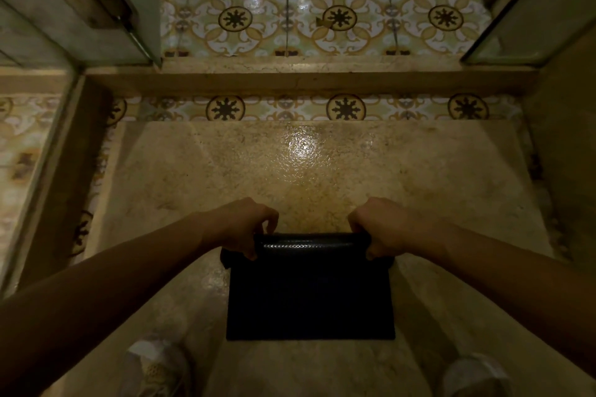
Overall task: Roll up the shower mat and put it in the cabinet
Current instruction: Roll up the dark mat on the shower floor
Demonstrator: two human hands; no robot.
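A black shower mat (310,296) lies on the beige shower floor, partly rolled from its far end. The roll runs left to right across the mat's far edge, and the flat part reaches back toward my feet. My left hand (240,227) grips the left end of the roll. My right hand (382,227) grips the right end. Both hands have fingers curled over the roll. No cabinet is in view.
A stone threshold (309,80) crosses ahead, with patterned tile floor (322,10) beyond it. A glass door with a metal hinge (93,0) stands at the upper left, and a glass panel (532,16) at the upper right. My shoes (154,367) flank the mat's near edge.
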